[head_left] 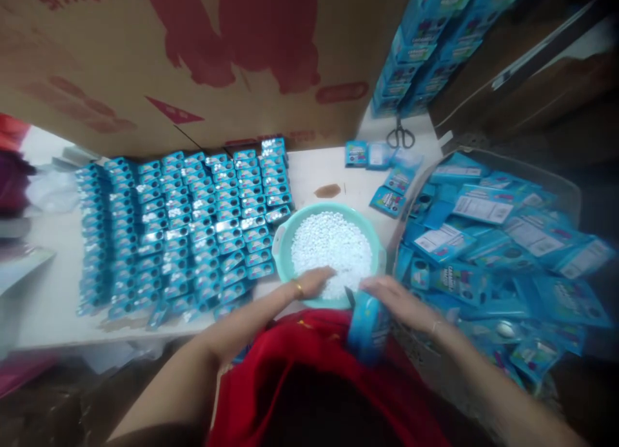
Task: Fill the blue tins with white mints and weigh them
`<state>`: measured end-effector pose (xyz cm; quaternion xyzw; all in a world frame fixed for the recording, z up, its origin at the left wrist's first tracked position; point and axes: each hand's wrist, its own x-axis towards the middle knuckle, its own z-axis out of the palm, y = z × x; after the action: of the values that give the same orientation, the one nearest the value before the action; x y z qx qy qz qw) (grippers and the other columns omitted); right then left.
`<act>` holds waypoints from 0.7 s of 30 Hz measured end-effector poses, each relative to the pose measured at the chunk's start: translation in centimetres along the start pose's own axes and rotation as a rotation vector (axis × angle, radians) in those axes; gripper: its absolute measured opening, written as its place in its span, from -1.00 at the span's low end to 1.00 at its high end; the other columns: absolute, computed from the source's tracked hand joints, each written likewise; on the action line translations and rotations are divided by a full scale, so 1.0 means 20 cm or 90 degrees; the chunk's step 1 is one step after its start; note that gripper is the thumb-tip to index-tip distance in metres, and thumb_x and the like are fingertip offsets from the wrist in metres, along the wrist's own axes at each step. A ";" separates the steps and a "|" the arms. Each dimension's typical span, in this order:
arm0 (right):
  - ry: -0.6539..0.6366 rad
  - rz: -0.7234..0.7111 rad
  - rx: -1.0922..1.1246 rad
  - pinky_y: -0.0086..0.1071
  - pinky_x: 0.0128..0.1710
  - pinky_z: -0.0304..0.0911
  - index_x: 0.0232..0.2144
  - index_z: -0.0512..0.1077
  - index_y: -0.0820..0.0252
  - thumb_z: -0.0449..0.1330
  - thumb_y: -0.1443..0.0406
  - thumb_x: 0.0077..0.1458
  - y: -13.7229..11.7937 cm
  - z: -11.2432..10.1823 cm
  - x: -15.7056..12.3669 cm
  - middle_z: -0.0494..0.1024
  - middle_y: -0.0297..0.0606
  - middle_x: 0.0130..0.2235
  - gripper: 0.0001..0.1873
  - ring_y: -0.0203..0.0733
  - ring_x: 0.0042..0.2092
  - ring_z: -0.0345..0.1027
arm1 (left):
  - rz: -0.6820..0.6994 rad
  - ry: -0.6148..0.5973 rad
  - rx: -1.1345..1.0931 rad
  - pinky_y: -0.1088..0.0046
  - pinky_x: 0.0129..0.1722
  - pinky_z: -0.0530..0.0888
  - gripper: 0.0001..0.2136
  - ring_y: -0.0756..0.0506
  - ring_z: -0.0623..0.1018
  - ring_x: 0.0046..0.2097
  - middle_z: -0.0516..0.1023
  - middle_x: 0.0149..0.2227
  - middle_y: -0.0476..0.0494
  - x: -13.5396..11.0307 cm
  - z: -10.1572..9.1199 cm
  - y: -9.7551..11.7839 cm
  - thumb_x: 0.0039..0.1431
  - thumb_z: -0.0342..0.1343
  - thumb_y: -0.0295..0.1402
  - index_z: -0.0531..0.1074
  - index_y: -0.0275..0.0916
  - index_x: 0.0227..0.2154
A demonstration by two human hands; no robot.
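A mint-green bowl point(281, 257) full of small white pellets point(331, 240) stands in front of me. My left hand point(315, 281), with a gold band at its wrist, reaches over the near rim. Its fingers stretch out onto the pellets, and their tips are partly hidden. Against the bowl's near right edge, my right hand point(389, 295) grips a small blue box point(370, 327) from above. The box is upright, low in front of my red clothing, and a dark flap juts from its top left. Blur hides the box's opening.
Rows of small blue boxes point(193, 234) cover the left of the white table point(309, 169). A clear bin point(575, 195) at right is heaped with blue packets point(483, 240). Scissors point(400, 136) and stacked boxes point(411, 53) lie behind. A large carton point(271, 105) walls the back.
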<state>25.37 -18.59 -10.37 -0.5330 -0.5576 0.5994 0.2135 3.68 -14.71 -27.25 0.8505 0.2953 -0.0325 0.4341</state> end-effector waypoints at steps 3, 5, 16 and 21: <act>0.057 0.000 0.053 -0.41 -0.43 0.24 -0.49 0.36 0.19 0.02 -0.17 0.06 0.02 0.12 -0.07 0.35 -0.35 -0.51 -0.45 -0.26 -0.44 0.23 | -0.002 0.019 -0.091 0.29 0.08 0.33 -0.57 -0.11 0.40 0.05 0.41 0.03 -0.18 0.00 0.00 0.01 0.11 -0.04 -0.48 0.23 -0.25 0.08; 0.053 0.027 0.144 -0.39 -0.39 0.27 -0.32 0.36 0.16 0.12 -0.15 -0.01 0.02 0.17 -0.15 0.40 -0.34 -0.44 -0.49 -0.23 -0.40 0.30 | -0.016 0.039 -0.121 0.28 0.05 0.35 -0.60 -0.12 0.42 0.00 0.42 0.01 -0.20 -0.01 -0.03 0.01 0.13 0.00 -0.42 0.25 -0.27 0.06; 0.382 -0.008 0.069 -0.12 -0.07 0.31 -0.10 0.21 0.10 0.29 0.06 -0.08 0.23 0.15 -0.05 0.46 -0.18 -0.17 -0.46 -0.02 -0.12 0.38 | 0.039 0.140 -0.052 0.32 0.03 0.35 -0.69 -0.10 0.41 -0.04 0.39 -0.02 -0.24 -0.25 -0.57 0.08 0.24 -0.06 -0.35 0.26 -0.28 0.03; 0.392 -0.113 -0.175 -0.12 -0.06 0.27 -0.10 0.25 0.16 0.14 0.18 0.07 0.36 0.17 0.19 0.44 -0.13 -0.15 -0.64 0.01 -0.09 0.35 | 0.066 0.100 0.035 0.33 0.04 0.34 -0.71 -0.10 0.41 -0.02 0.40 -0.02 -0.23 -0.36 -0.80 0.21 0.23 -0.07 -0.38 0.28 -0.28 0.00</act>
<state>23.48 -18.96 -19.03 -0.6618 -0.5870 0.3090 0.3492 -3.15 -7.86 -11.96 0.8762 0.2826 0.0485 0.3873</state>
